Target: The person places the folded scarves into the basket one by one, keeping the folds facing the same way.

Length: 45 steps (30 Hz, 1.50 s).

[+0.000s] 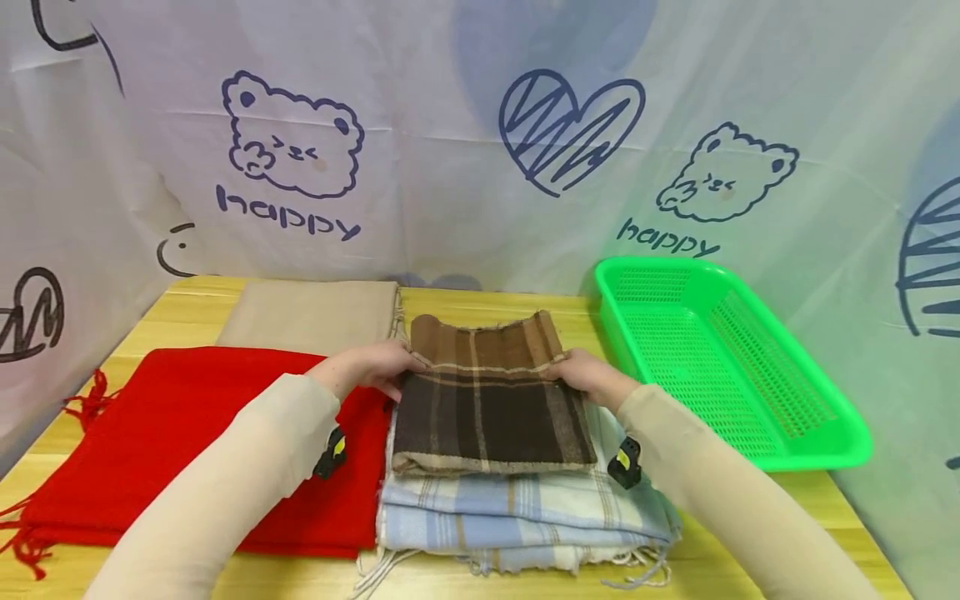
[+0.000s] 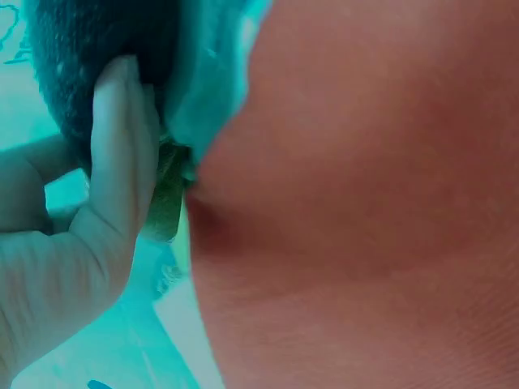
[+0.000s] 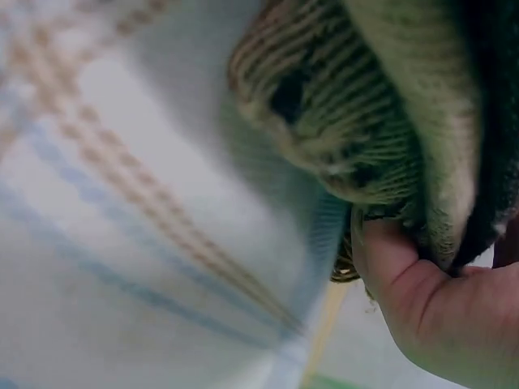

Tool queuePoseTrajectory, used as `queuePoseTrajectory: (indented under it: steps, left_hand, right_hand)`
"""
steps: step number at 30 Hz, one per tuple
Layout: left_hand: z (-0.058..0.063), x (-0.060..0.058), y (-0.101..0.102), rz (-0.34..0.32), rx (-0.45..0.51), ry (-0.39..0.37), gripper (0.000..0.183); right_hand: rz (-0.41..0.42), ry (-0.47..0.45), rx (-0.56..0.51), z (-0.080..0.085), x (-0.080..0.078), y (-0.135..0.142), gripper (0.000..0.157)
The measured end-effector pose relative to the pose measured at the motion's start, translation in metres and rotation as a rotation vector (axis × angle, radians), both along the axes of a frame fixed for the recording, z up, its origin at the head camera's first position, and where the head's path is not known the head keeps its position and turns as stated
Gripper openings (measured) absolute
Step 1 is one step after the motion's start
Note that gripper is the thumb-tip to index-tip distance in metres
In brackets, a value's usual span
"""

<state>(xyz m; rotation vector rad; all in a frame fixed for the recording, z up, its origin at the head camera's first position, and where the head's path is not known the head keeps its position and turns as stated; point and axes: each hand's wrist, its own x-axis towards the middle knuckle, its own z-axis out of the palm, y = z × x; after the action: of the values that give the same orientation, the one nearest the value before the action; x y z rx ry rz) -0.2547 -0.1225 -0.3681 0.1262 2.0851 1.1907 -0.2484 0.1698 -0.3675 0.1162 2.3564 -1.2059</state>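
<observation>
A folded brown plaid scarf (image 1: 491,417) lies over a folded white-and-blue plaid scarf (image 1: 525,504), its far part lighter brown and bent up at the back. My left hand (image 1: 381,365) grips the brown scarf's left edge, and my right hand (image 1: 591,375) grips its right edge, both at the same fold. In the right wrist view the thumb (image 3: 397,263) presses against the layered brown cloth (image 3: 349,138). Fingers (image 2: 122,154) lie along dark cloth (image 2: 97,57) in the left wrist view, where much of the picture is covered by a blurred reddish surface.
To the left a folded red scarf (image 1: 202,433) with fringes spreads over the wooden table (image 1: 517,302). Behind it lies a folded beige cloth (image 1: 315,312). A green plastic basket (image 1: 806,375) stands at the right, near the printed curtain (image 1: 435,125).
</observation>
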Motion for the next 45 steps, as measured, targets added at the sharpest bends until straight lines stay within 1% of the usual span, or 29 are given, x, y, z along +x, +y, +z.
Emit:
queuePoseTrajectory:
  steps: [3,6,8,13,15,18,21,23,25,28,31,33,35,38,40,44,45]
  left_hand:
    - [0.005,-0.001,0.004,0.06,-0.007,0.048,0.04]
    - [0.012,0.0,0.008,0.098,0.001,0.065,0.039]
    - [0.018,0.001,0.011,0.109,0.002,0.083,0.037]
    - [0.029,-0.001,0.015,0.124,0.01,0.125,0.029]
    - [0.033,-0.001,0.017,0.135,0.023,0.139,0.025]
    - [0.039,-0.003,0.02,0.141,0.038,0.16,0.021]
    - [0.044,-0.004,0.025,0.138,0.047,0.173,0.022]
    - [0.047,-0.004,0.027,0.13,0.044,0.179,0.024]
    - [0.05,-0.005,0.03,0.125,0.041,0.182,0.027]
    - [0.055,-0.006,0.035,0.133,0.038,0.18,0.03]
    - [0.062,-0.009,0.041,0.155,0.035,0.187,0.031]
    - [0.067,-0.012,0.045,0.168,0.025,0.203,0.031]
    - [0.073,-0.014,0.051,0.179,0.022,0.222,0.031]
    - [0.082,-0.016,0.06,0.195,0.032,0.239,0.031]
    - [0.085,-0.019,0.068,0.209,0.054,0.248,0.03]
    - [0.097,-0.02,0.084,0.231,0.09,0.261,0.03]
    - [0.1,-0.02,0.089,0.235,0.094,0.268,0.03]
  right_hand:
    - [0.0,0.013,-0.016,0.006,-0.003,0.0,0.018]
    - [0.008,0.015,-0.02,0.015,-0.005,0.0,0.022]
    - [0.006,0.016,-0.02,0.021,-0.006,0.001,0.024]
    - [0.003,0.036,-0.006,0.034,-0.009,0.007,0.018]
    - [0.002,0.05,-0.004,0.038,-0.01,0.01,0.022]
    - [-0.007,0.054,-0.024,0.043,-0.013,0.015,0.039]
    - [-0.004,0.046,-0.054,0.049,-0.014,0.02,0.044]
    - [0.0,0.042,-0.07,0.053,-0.014,0.023,0.037]
    - [0.017,0.049,-0.071,0.059,-0.013,0.025,0.024]
    - [0.02,0.056,-0.062,0.066,-0.014,0.029,0.015]
    - [0.018,0.069,-0.038,0.074,-0.015,0.034,0.022]
    - [0.018,0.076,-0.01,0.081,-0.017,0.038,0.035]
    - [0.013,0.086,0.02,0.087,-0.018,0.043,0.043]
    - [-0.005,0.099,0.046,0.096,-0.021,0.051,0.047]
    - [-0.012,0.118,0.051,0.101,-0.023,0.058,0.042]
    - [-0.022,0.116,0.073,0.113,-0.027,0.074,0.059]
    - [-0.022,0.122,0.083,0.116,-0.028,0.078,0.061]
